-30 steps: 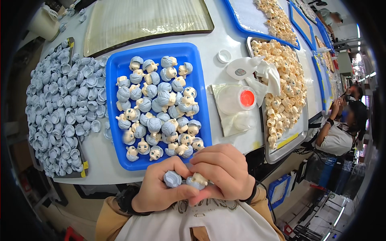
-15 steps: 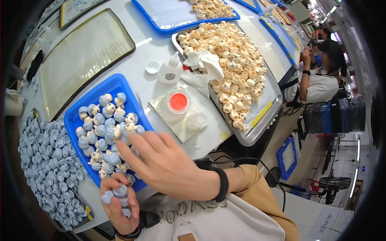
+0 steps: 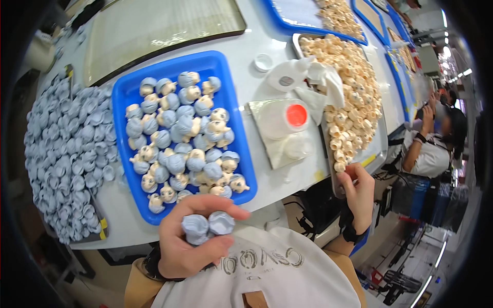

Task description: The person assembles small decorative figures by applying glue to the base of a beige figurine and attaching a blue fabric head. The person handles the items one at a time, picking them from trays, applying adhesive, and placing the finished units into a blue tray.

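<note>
My left hand (image 3: 179,241) is cupped around blue-grey doll hair pieces (image 3: 195,229), two of them showing between thumb and fingers. It is just in front of a blue tray (image 3: 245,154) holding many small doll heads (image 3: 174,163) with blue-grey hair on them. At the near end of a metal tray (image 3: 381,160), my right hand (image 3: 359,192) pinches with thumb and forefinger at the lowest cream doll head (image 3: 339,166) of a heap of hollow, hairless heads. The fingertips partly hide that contact.
A heap of blue-grey hair pieces (image 3: 72,154) lies at the left. Between the trays stand a jar with a red centre (image 3: 296,115), a white squeeze bottle (image 3: 282,77), a small round cap (image 3: 263,62) and white cloth (image 3: 331,82). Another person (image 3: 434,149) sits at the far right.
My right hand has left the blue tray and moved right to the metal tray. My left hand, still holding hair pieces, has turned so its palm side shows. The view has shifted.
</note>
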Demonstrator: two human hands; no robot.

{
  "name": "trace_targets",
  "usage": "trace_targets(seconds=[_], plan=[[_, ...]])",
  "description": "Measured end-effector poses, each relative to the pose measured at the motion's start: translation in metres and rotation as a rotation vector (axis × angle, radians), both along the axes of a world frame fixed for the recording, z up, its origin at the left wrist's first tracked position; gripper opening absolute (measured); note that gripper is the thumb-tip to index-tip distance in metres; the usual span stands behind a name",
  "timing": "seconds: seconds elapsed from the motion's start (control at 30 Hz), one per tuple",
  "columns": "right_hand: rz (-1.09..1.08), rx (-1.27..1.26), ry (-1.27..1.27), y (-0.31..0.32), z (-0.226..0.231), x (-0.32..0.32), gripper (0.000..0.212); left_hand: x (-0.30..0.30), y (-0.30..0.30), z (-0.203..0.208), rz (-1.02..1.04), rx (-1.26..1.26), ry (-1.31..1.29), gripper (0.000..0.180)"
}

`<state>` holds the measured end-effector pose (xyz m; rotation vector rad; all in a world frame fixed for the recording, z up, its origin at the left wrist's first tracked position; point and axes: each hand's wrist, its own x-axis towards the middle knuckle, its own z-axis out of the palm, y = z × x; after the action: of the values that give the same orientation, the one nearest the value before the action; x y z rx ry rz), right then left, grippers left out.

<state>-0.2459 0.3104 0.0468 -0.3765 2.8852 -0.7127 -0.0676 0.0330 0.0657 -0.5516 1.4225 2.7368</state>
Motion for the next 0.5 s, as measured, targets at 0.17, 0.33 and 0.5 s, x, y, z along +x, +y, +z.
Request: trace_targets(seconds=[0.17, 0.33, 0.5], plan=[[0.023, -0.024, 0.004, 0.005, -0.004, -0.001, 0.012, 0.004, 0.004, -0.005, 0.081, -0.085, 0.064, 0.025], [-0.1, -0.244, 0.09, 0.009, 0.012, 0.011, 0.011, 0.007, 0.006, -0.009, 0.089, 0.042, 0.126, 0.03], [0.049, -0.937, -0.007, -0.029, 0.028, 0.036, 0.03, 0.007, 0.006, -0.012, 0.055, 0.035, 0.155, 0.027]])
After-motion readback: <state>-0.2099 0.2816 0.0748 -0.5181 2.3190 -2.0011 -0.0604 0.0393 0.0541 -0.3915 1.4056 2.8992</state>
